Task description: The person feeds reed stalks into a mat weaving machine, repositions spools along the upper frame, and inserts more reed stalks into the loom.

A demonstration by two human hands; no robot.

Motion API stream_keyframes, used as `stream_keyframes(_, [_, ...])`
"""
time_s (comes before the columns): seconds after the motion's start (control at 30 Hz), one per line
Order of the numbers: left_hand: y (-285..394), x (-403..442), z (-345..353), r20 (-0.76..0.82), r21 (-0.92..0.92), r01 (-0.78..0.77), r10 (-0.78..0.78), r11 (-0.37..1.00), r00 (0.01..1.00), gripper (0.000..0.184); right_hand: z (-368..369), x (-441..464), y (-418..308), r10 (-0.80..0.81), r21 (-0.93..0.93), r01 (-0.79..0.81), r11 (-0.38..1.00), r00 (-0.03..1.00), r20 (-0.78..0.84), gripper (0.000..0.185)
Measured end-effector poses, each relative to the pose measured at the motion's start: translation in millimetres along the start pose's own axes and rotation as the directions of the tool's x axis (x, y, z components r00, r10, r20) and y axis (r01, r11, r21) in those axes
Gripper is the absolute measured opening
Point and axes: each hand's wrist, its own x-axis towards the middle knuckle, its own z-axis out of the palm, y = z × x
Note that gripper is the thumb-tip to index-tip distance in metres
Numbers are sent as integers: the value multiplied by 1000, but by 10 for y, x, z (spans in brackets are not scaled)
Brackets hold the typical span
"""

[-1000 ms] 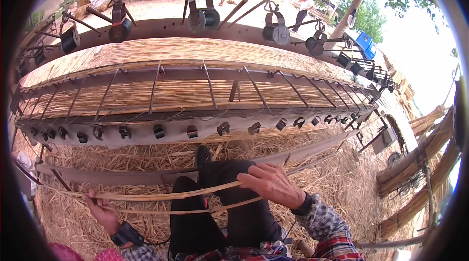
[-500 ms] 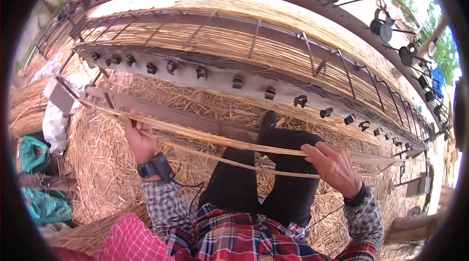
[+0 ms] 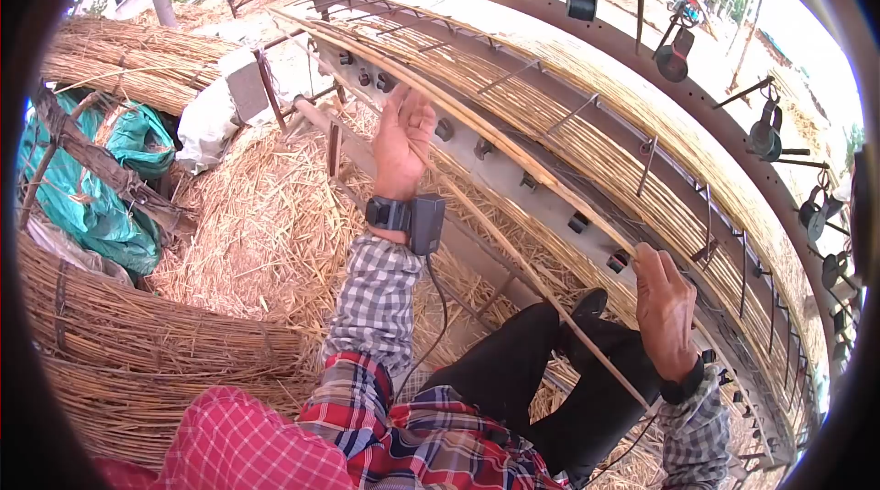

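My left hand (image 3: pixel 403 143) is raised with its fingers curled around a few long, pale reed stalks (image 3: pixel 486 137). A thinner stalk (image 3: pixel 541 284) slants away from the same hand, down across my legs. At the near end of the stalks, my right hand (image 3: pixel 665 311) pinches them between thumb and fingers. The stalks lie at a slant over a long metal frame, where a reed mat (image 3: pixel 587 146) is stretched between rods. Part of the left-hand grip is hidden behind the palm.
Thread spools (image 3: pixel 581 2) hang along the curved far beam, and small dark spools or clips (image 3: pixel 577 221) line the near rail. Bundled reeds (image 3: pixel 137 307) lie at left, beside teal sacks (image 3: pixel 87 187) and a rough wooden post (image 3: pixel 110 165). Loose straw (image 3: pixel 266 224) covers the ground.
My view has turned to the left. Both hands have lifted the reed stalks forward from above my lap, and the stalks now slant over the frame and its mat.
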Motion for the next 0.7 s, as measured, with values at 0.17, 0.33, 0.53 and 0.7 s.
stream_keyframes(0.17, [-76, 15, -310, 73, -64, 96, -92, 993, 993, 38, 69, 160, -20, 40, 94, -33, 995, 996, -75, 15])
stream_keyframes(0.33, [-163, -248, -2, 8, 110, 153, -155, 982, 988, 45, 185, 251, 67, 86, 92, -94, 991, 992, 90, 21])
stream_keyframes(0.53, [-217, -202, 178, 89, 265, 189, -219, 946, 972, 52, 386, 433, 22, 119, 30, -120, 992, 991, 59, 24])
stream_keyframes(0.7, [-431, -361, 345, 55, 398, 109, -143, 911, 988, 56, 513, 501, -34, 77, 25, -76, 997, 996, -44, 27])
